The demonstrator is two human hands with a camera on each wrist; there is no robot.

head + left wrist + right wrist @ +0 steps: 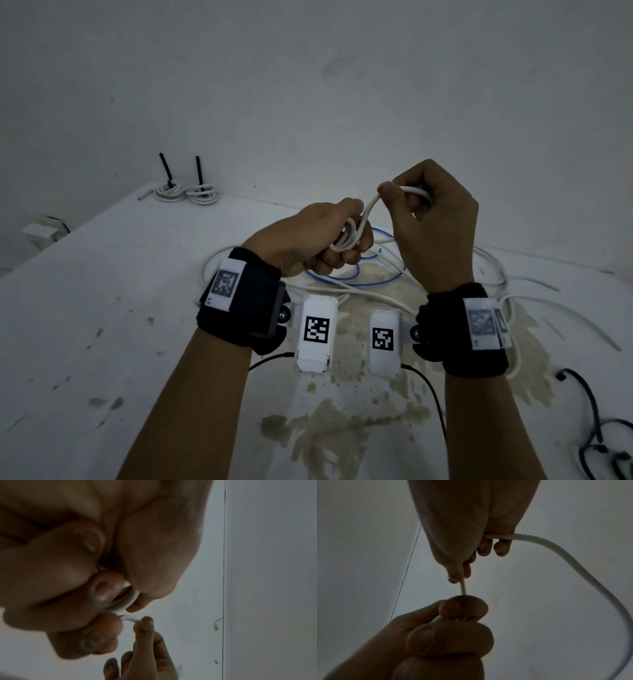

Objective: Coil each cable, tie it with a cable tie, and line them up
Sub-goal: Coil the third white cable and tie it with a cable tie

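Note:
My left hand (pixel 318 236) grips a small coil of white cable (pixel 347 236) above the table; in the left wrist view the coil (pixel 133 597) shows between its curled fingers. My right hand (pixel 428 219) pinches the same cable's free length (pixel 370 205) between thumb and fingers, just right of the left and slightly higher. In the right wrist view the cable (pixel 573 563) loops out of that hand (pixel 462 555) and runs down to the left hand (pixel 453 628). Two tied white coils (pixel 186 193) with black ties (pixel 198 171) lie at the table's far left corner.
Loose white cables (pixel 493 274) and a blue cable (pixel 349 277) sprawl on the stained white table (pixel 102 308) beneath my hands. A black cable (pixel 592 421) lies at the right front edge. A white object (pixel 42 233) sits off the left edge by the wall.

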